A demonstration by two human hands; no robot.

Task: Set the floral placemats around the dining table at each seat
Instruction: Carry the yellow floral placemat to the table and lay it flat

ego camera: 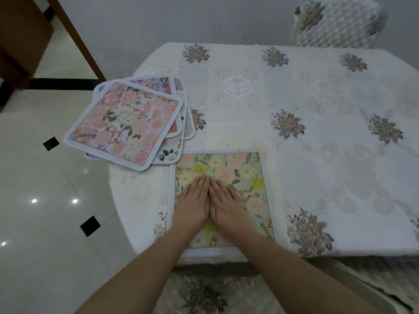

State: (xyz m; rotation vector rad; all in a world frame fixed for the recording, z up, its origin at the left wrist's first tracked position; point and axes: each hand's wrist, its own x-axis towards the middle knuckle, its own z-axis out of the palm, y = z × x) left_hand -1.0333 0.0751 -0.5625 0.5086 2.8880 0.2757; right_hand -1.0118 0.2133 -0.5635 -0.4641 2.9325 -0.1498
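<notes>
A floral placemat (244,171) with yellow and pink flowers and a white border lies flat at the table's near edge. My left hand (193,206) and my right hand (226,206) press flat on its middle, side by side with straight fingers, index fingers touching. A loose stack of several placemats (123,123) sits on the table's near left corner; the top one shows pink roses and overhangs the edge.
The table (317,155) wears a white embroidered cloth with grey-brown flower motifs. A quilted chair back (340,21) stands at the far side. A floral seat cushion (204,293) is below the near edge. Glossy tiled floor (45,211) lies to the left, with a wooden door frame (74,39).
</notes>
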